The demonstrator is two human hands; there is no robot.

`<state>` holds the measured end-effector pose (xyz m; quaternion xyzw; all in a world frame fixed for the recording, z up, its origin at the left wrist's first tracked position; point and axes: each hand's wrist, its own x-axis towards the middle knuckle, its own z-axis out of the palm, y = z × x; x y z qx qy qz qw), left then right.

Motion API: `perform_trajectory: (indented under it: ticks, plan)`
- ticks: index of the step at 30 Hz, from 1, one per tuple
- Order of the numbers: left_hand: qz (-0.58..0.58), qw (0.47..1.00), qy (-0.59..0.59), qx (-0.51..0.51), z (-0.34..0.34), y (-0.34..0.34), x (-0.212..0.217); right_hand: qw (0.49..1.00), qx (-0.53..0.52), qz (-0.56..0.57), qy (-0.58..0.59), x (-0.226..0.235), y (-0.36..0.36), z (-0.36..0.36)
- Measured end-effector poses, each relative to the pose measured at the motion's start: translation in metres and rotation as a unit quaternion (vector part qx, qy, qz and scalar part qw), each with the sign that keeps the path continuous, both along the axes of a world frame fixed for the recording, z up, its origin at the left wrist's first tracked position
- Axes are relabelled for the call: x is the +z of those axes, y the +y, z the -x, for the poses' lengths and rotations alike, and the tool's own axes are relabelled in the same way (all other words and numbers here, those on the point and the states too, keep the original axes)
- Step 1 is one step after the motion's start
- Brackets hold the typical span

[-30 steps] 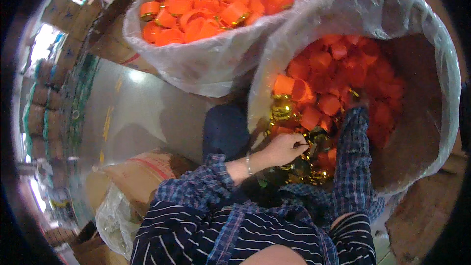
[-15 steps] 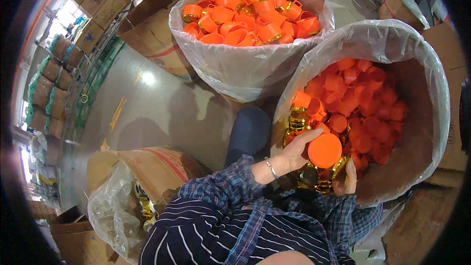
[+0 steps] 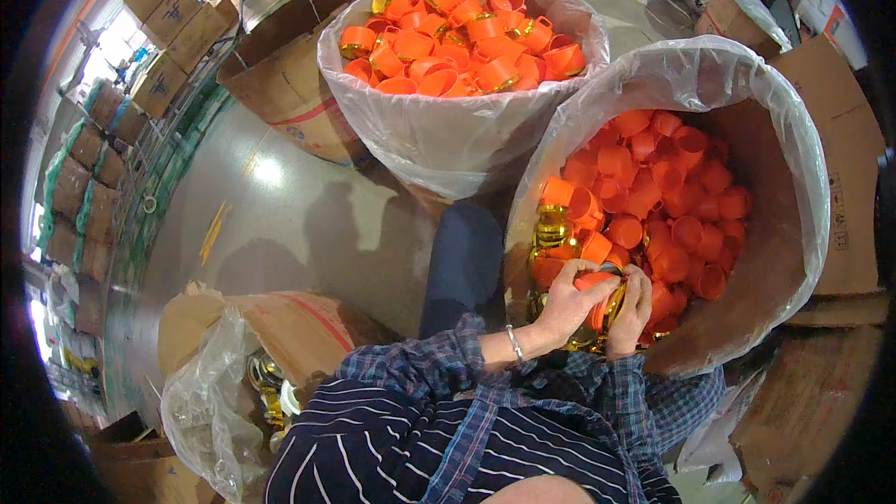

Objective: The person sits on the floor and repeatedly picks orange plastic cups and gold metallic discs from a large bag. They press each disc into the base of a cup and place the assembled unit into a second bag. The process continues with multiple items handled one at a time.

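Both hands are working low inside the near bin (image 3: pixel 803 177), a big brown drum lined with a clear plastic bag. The left hand (image 3: pixel 567 301) is curling its fingers (image 3: pixel 586 273) around an orange cap (image 3: pixel 595 282), and the right hand (image 3: pixel 633 310) is pressing against the same cap from the other side, fingers bent over a gold ring (image 3: pixel 611 308) that is sitting at the cap's edge. So the cap is lying between the two sets of fingers, gripped by both.

Just beyond the fingertips, loose orange caps (image 3: pixel 672 196) are piling up the bin's far wall; to the left of the fingers a stack of gold rings (image 3: pixel 551 229) is leaning against the liner. Further ahead, well apart, a second lined bin (image 3: pixel 448 140) is holding orange caps with gold bands.

Behind the left wrist, a torn brown carton (image 3: pixel 280 327) with a red stripe is holding a clear bag (image 3: pixel 201 401). Brown cartons with dark blue marks (image 3: pixel 163 33) are standing stacked far to the left.
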<state>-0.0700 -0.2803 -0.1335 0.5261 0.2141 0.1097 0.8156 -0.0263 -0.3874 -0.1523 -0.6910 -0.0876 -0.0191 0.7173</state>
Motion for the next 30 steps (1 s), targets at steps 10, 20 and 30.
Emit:
perform_trajectory:
  ticks: [10,20,30]
  plan:
    - [-0.135,0.986,-0.036,-0.090,0.010,-0.002,-0.009,0.972,0.001,-0.083,0.221,-0.030,-0.008,-0.011]
    - [-0.045,0.999,0.014,-0.001,0.002,0.006,-0.010,0.940,-0.056,0.287,-0.178,-0.010,0.016,0.024]
    - [0.158,0.982,0.083,-0.067,-0.011,0.028,-0.026,0.907,0.122,0.261,-0.308,-0.013,-0.002,0.012]
